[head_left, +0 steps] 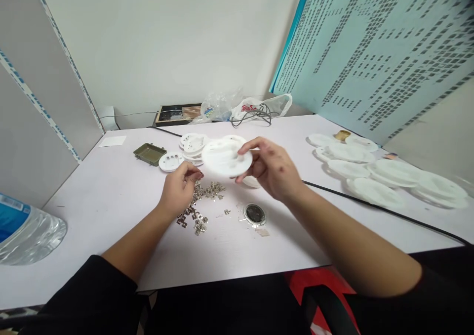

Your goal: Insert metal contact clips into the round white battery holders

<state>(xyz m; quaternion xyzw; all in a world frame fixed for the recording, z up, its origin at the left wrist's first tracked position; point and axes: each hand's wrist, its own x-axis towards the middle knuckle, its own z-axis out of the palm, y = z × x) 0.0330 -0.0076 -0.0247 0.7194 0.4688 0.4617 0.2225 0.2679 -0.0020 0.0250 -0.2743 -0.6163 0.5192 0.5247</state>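
My right hand (272, 169) holds a round white plastic disc (225, 158) above the table, thumb on top and fingers under its right edge. My left hand (180, 186) is curled just left of the disc, its fingertips pinched together over a scatter of small metal clips (198, 209); what they hold is too small to make out. A small round black-centred part (255, 214) lies on the table below my right hand.
A stack of white discs (192, 145), a single disc (170, 162) and a green box (149, 153) lie behind. White round covers (374, 169) are spread at the right, beyond a black cable (370, 206). A water bottle (25, 233) lies at the left edge. Bags and wires (252, 108) sit by the wall.
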